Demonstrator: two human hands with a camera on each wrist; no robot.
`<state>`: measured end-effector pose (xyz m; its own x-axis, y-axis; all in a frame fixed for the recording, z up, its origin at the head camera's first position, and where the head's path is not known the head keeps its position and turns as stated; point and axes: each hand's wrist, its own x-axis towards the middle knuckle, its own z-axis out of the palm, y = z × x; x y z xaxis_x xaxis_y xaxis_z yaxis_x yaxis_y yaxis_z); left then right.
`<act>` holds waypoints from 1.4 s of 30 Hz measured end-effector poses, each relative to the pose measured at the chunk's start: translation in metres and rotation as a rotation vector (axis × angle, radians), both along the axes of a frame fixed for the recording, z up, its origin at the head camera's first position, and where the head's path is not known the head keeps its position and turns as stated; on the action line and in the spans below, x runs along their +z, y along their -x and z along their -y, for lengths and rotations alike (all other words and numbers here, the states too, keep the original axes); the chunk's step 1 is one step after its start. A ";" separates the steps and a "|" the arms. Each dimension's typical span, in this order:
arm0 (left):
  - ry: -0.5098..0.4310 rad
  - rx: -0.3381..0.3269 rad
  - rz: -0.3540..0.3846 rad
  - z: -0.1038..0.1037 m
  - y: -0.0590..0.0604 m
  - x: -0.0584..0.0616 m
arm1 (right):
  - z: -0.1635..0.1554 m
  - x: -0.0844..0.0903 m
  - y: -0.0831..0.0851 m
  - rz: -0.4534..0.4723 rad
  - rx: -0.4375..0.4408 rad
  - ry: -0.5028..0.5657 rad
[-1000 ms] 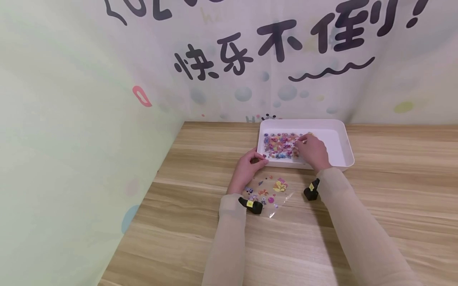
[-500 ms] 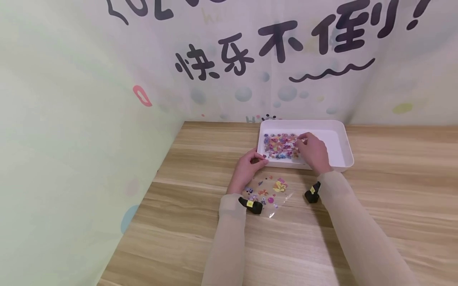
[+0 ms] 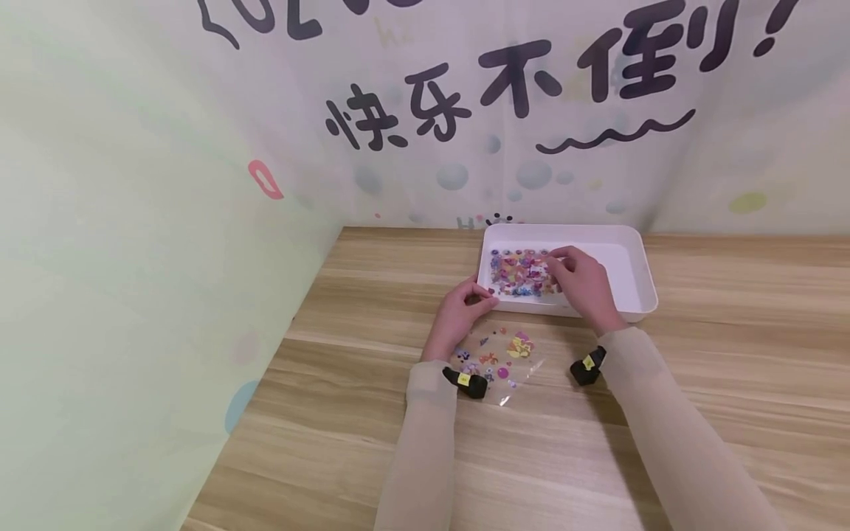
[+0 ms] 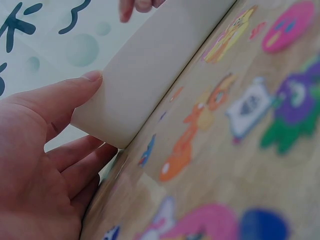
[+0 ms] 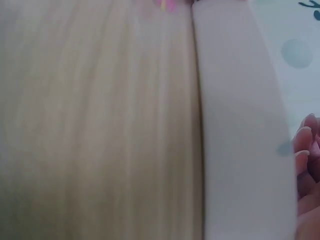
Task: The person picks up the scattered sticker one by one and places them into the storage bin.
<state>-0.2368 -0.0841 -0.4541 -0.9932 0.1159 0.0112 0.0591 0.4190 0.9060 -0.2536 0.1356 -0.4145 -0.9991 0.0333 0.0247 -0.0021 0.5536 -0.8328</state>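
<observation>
A white tray [image 3: 631,254] stands at the back of the wooden table, with a colourful sticker sheet [image 3: 519,273] lying in its left half. My right hand [image 3: 583,284] reaches into the tray. Its curled fingertips pinch at the sheet's right edge; what lies between them is too small to see. In the right wrist view only the tray wall [image 5: 240,130] and some fingertips [image 5: 304,145] show. My left hand [image 3: 465,310] rests against the tray's near left corner [image 4: 135,90], thumb tip on the wall and fingers relaxed. A clear sticker sheet [image 3: 502,354] lies on the table between my wrists.
A printed backdrop rises right behind the tray, and a pale green wall [image 3: 133,295] closes the table's left side. Bare wood [image 3: 750,324] stretches to the right and toward the near edge. The tray's right half holds nothing.
My right wrist has drawn back toward me and a little to the right, while its fingertips stay on the sheet in the tray. The left hand has not moved.
</observation>
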 end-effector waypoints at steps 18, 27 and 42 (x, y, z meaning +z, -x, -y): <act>0.015 0.003 0.011 0.000 0.001 0.000 | -0.004 0.014 -0.029 -0.030 0.068 0.045; -0.003 0.000 0.012 0.000 0.001 -0.001 | -0.007 0.024 -0.042 -0.042 0.088 0.035; 0.003 0.012 0.013 0.000 0.001 -0.001 | -0.010 0.028 -0.058 0.034 0.170 -0.035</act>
<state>-0.2378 -0.0839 -0.4549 -0.9946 0.1040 -0.0023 0.0420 0.4223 0.9055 -0.1958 0.1460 -0.3868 -0.9906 -0.1365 -0.0107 -0.0706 0.5766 -0.8140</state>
